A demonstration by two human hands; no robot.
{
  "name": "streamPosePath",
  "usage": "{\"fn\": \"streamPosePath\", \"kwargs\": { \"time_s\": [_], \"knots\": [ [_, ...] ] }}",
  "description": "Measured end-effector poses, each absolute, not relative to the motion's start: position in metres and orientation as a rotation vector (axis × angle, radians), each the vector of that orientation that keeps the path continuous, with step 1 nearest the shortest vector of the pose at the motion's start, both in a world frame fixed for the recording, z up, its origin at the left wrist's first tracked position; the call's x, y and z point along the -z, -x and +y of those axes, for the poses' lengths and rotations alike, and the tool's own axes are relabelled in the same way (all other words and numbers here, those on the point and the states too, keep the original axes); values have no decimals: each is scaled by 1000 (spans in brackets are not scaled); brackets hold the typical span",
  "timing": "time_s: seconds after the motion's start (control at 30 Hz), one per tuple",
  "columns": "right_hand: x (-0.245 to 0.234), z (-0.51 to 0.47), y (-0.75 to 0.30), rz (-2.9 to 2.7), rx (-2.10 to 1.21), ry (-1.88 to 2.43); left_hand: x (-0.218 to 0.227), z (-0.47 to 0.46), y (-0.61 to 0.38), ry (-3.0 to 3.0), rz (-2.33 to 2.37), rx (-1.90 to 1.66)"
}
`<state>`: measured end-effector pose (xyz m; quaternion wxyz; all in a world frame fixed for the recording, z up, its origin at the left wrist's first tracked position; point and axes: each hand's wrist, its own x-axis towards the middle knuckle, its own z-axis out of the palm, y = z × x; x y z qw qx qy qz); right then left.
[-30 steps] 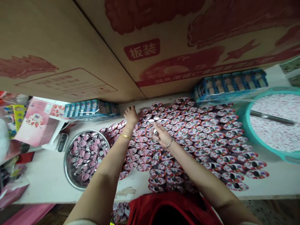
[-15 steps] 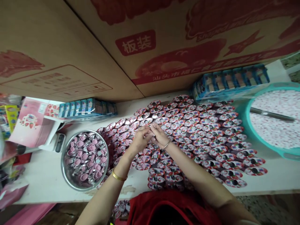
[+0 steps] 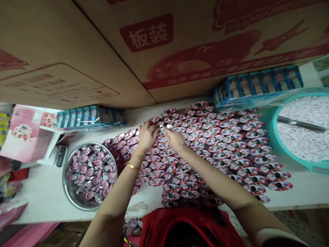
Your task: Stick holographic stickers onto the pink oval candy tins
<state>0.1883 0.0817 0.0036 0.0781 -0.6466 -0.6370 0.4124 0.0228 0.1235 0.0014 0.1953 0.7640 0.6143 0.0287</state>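
Observation:
Rows of small round pink-and-red printed lids (image 3: 218, 144) cover the white table (image 3: 43, 192), overlapping like scales. My left hand (image 3: 147, 134) and my right hand (image 3: 171, 136) meet at the far left end of the rows. Both pinch with closed fingers at a shiny silver lid (image 3: 162, 128) between them. A gold bangle sits on my left wrist and a thin bracelet on my right.
A steel bowl (image 3: 67, 185) full of pink and silver lids stands at the left. A teal basin (image 3: 269, 128) of pink pieces with a metal tool stands at the right. Blue packs (image 3: 254, 84) and big cardboard boxes (image 3: 77, 51) line the back. A scale (image 3: 58, 156) sits by the bowl.
My left hand drew back from the far row to meet my right hand. Both hands then moved together up to the far left end of the rows.

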Motion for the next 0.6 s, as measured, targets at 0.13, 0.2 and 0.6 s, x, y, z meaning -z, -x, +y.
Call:
{"fn": "streamPosePath", "kwargs": {
  "time_s": [0.13, 0.2, 0.6],
  "knots": [
    [-7, 98, -179, -2294, -1152, 1915, 5, 129, -21, -1953, 1944, -214],
    [-7, 104, -174, -2379, -1156, 1897, 10, 137, -22, -1863, 1996, -109],
    [-4, 123, -160, -2304, -1384, 1913, 23, 179, -25, -1568, 2070, 331]
  ]
}}
